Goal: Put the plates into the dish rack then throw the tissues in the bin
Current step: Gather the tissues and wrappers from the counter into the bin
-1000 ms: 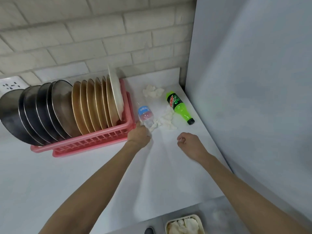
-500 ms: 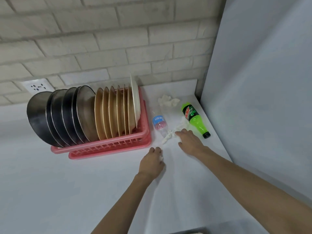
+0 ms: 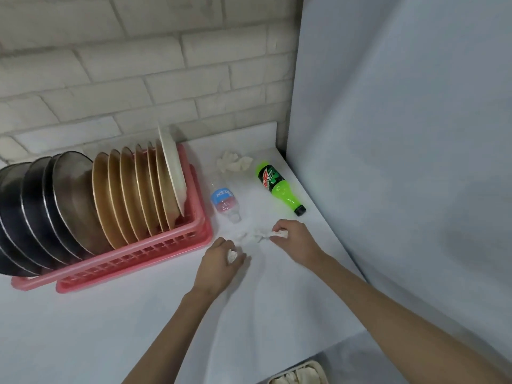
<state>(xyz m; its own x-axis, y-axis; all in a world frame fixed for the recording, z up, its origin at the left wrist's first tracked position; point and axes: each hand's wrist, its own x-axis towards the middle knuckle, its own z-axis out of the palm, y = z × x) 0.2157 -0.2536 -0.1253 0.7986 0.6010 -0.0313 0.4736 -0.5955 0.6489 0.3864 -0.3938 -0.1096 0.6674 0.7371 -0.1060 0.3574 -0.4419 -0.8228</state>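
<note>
A pink dish rack stands on the white counter, filled with several dark metal plates, tan plates and one white plate on edge. My left hand grips a small crumpled tissue just right of the rack's front corner. My right hand pinches another white tissue, which trails onto the counter between the hands. A further crumpled tissue lies near the back wall. The bin shows at the bottom edge, with tissues inside.
A clear water bottle with a blue label lies beside the rack. A green soda bottle lies near the grey wall on the right. A brick wall runs behind the counter, whose front edge drops off at lower right.
My right hand has closed on the tissue and drawn it slightly towards me. My left hand holds its small tissue in about the same place. The view has tilted down, showing the bin.
</note>
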